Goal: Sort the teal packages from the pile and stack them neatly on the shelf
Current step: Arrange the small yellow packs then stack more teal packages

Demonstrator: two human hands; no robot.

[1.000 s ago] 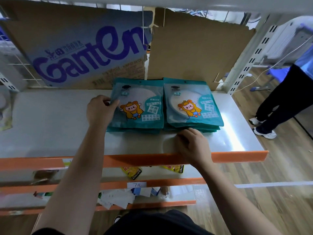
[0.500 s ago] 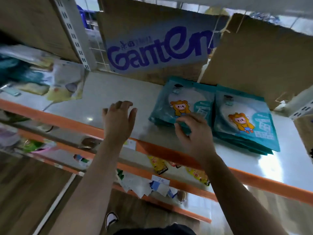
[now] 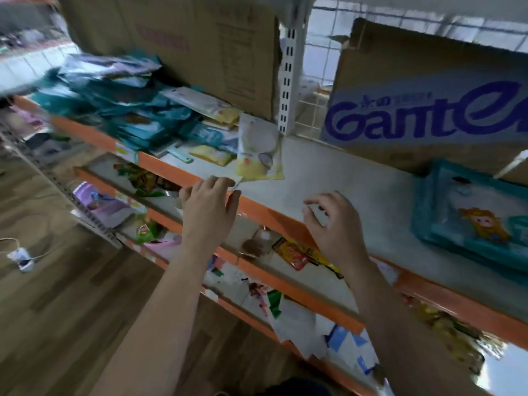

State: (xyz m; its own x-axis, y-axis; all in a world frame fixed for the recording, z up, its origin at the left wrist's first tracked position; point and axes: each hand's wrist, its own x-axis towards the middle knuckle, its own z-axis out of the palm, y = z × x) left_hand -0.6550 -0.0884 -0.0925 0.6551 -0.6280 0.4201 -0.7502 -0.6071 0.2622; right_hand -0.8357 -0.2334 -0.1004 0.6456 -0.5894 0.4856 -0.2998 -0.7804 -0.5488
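A stack of teal packages (image 3: 474, 218) with a cartoon figure lies at the right of the grey shelf (image 3: 343, 178). A jumbled pile of teal and pale packages (image 3: 120, 110) fills the shelf's left bay, blurred. A yellow-and-white package (image 3: 258, 150) stands tilted between them. My left hand (image 3: 210, 207) hovers at the shelf's orange front edge just below that package, fingers relaxed and empty. My right hand (image 3: 333, 221) hangs over the shelf's front edge, fingers loosely curled, holding nothing.
Cardboard boxes stand behind: a plain one (image 3: 200, 47) at left, a "Ganten" box (image 3: 428, 110) at right, with a white upright post (image 3: 288, 81) between. Lower shelves (image 3: 285, 270) hold mixed snack packs and papers. Wooden floor with a white plug (image 3: 21, 258) lies at left.
The view has swung left from the teal stack toward the pile. Both hands have left the stack and moved left along the shelf's front edge, empty.
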